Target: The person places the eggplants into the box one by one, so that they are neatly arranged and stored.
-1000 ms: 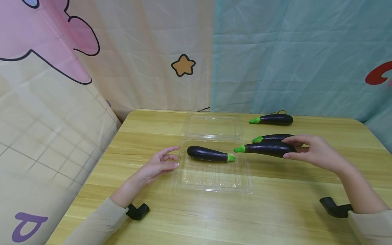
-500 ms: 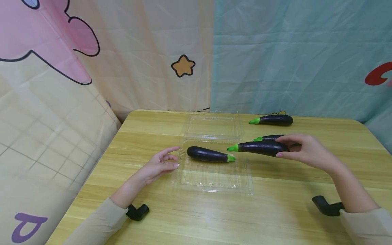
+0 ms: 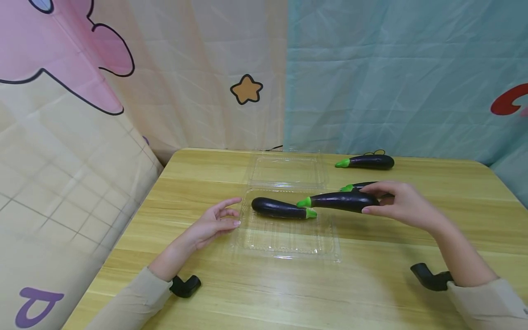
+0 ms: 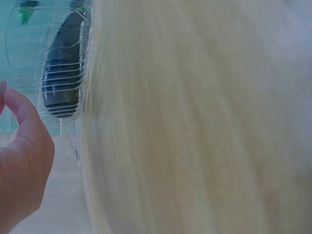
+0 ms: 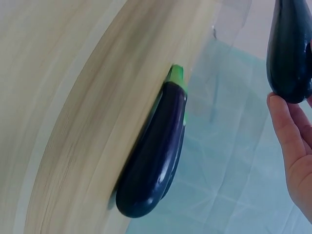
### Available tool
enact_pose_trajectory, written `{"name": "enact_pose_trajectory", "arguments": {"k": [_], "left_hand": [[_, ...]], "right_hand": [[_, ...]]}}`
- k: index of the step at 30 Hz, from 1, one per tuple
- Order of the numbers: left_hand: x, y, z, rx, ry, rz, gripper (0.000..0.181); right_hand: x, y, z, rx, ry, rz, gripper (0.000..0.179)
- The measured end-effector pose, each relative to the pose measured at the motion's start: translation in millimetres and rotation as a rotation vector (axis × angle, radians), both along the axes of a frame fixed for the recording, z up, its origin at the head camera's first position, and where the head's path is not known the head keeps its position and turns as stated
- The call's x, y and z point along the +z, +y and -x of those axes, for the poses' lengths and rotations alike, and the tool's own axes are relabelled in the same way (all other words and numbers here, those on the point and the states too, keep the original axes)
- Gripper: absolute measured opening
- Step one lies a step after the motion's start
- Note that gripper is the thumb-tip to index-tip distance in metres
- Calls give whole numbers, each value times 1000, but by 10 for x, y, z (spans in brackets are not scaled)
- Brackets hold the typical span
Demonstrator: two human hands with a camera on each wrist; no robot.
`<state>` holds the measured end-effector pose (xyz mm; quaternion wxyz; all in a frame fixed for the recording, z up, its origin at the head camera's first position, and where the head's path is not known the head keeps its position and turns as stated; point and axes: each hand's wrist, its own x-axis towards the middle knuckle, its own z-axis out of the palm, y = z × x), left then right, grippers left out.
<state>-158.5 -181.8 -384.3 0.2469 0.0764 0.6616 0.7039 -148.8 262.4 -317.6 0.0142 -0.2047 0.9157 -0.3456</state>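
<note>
My right hand (image 3: 406,206) grips an eggplant (image 3: 342,200) by its thick end, its green stem pointing left over the right side of a clear plastic clamshell box (image 3: 284,252). Inside that box lies another eggplant (image 3: 278,208), stem to the right; the held one's stem overlaps it in the head view. My left hand (image 3: 216,223) is at the box's left edge, fingers loosely bent and holding nothing. In the left wrist view, the boxed eggplant (image 4: 63,68) shows through the ribbed wall. The right wrist view has the held eggplant (image 5: 288,48) at its top right.
The box's lid (image 3: 286,170) lies folded back toward the curtain. One eggplant (image 3: 371,162) rests near the table's back edge; a second (image 3: 359,185) is partly hidden behind my right hand. Both lie on the wooden table (image 3: 288,298). A patterned curtain (image 3: 392,78) hangs behind.
My right hand has moved left with its eggplant, bringing the stem from the box's right edge to over the boxed eggplant. My left hand has stayed still.
</note>
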Motion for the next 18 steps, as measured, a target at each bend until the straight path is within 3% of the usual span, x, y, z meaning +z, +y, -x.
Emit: {"name": "enact_pose_trajectory", "arguments": {"k": [18], "left_hand": [[-18,-7,12,-6,9,-1,70]], "right_hand": [[0,-244,64,59,-14,44,42]]}}
